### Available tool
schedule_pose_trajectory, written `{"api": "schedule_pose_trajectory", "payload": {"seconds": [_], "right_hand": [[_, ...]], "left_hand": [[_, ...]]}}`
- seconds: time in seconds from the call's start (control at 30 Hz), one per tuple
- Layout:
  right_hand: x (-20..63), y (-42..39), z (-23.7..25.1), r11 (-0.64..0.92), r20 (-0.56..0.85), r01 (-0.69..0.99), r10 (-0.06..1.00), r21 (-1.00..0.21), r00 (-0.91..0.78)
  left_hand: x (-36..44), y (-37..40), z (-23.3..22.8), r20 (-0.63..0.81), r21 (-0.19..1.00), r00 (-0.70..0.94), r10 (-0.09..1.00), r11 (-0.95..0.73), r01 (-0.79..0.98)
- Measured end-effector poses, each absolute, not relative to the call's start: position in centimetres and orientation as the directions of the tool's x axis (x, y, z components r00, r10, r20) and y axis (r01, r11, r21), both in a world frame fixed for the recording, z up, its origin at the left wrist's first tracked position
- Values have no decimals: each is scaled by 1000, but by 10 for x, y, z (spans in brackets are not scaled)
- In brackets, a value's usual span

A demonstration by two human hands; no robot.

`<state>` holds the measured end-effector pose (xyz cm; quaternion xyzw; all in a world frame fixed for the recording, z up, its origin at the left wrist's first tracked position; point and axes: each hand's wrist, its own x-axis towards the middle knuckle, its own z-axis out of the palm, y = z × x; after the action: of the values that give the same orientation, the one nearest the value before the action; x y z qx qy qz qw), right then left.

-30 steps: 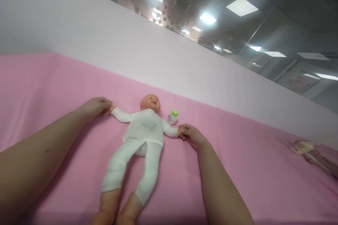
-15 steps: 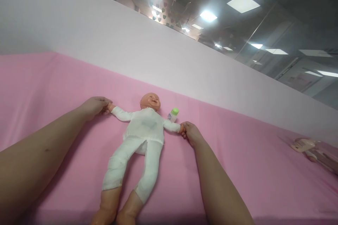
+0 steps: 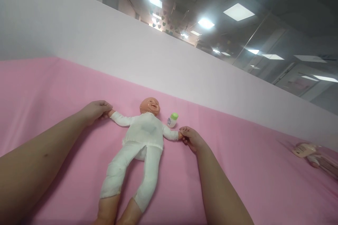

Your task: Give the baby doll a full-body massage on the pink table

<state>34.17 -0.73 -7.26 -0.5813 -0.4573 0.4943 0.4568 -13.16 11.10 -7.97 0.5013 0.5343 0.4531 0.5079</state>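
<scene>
A baby doll (image 3: pixel 141 144) in white clothes lies on its back on the pink sheet (image 3: pixel 250 168), arms spread wide, bare feet toward me. My left hand (image 3: pixel 95 110) grips the doll's hand at the left end of its outstretched arm. My right hand (image 3: pixel 190 137) pinches the doll's other hand at the right. A small white bottle with a green cap (image 3: pixel 172 120) stands just beyond the doll's right-side arm, close to my right hand but not touched.
A pale pink partition wall (image 3: pixel 132 52) runs behind the sheet. At the far right edge lies a packaged item (image 3: pixel 307 150) on the sheet. Ceiling lights and glass panels show above the wall.
Both hands keep their hold on the doll's hands with the arms spread. The view has shifted slightly, so the doll and bottle sit a little lower in the picture.
</scene>
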Motion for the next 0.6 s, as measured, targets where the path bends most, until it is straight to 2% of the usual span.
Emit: {"api": "schedule_pose_trajectory", "payload": {"seconds": [0.17,0.33,0.53,0.6], "right_hand": [[336,-2,-79,-166,-150,116,980,-979,133],[336,0,-83,-156,-131,103,968,-982,216],[333,2,-73,-81,-81,-10,959,-997,273],[327,4,-71,-35,-50,-59,958,-998,283]], "left_hand": [[-133,115,-86,-43,989,20,999,39,142],[-132,112,-80,-87,988,-21,996,89,128],[-120,103,-67,-115,977,-9,993,112,-180],[-113,100,-64,-95,971,26,995,98,-220]]}}
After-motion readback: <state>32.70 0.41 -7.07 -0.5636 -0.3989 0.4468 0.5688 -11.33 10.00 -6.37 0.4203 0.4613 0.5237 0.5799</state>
